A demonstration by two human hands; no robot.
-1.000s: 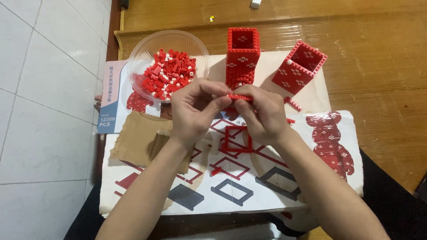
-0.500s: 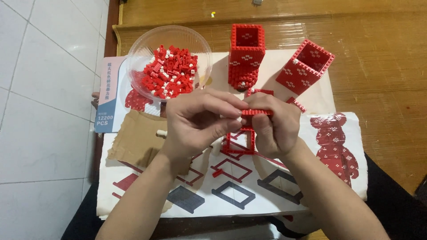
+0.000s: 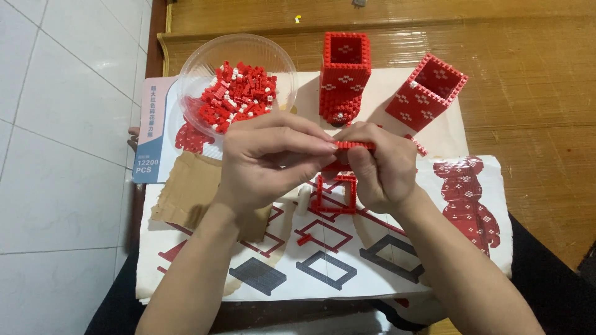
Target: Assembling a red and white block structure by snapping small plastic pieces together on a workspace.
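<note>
My left hand (image 3: 267, 164) and my right hand (image 3: 379, 167) meet above the printed instruction sheet (image 3: 323, 267), both pinching a thin red strip of small bricks (image 3: 355, 145) between fingertips. Just below the hands a red open square frame of bricks (image 3: 335, 195) lies on the sheet. A clear plastic bowl (image 3: 205, 62) with several loose red and white bricks (image 3: 239, 93) sits up left. A tall red hollow brick tower (image 3: 344, 74) stands behind the hands, and a second hollow red block (image 3: 425, 93) leans to the right.
A torn piece of brown cardboard (image 3: 186, 192) lies left of the hands. A flat box (image 3: 152, 130) lies under the bowl. The sheet shows a printed red bear figure (image 3: 465, 198). The wooden table (image 3: 534, 93) extends right; white floor tiles (image 3: 62, 155) are at left.
Both hands have stayed joined on the red strip, shifting slightly lower and nearer over the sheet. The fingers of the left hand now lie flatter over the strip.
</note>
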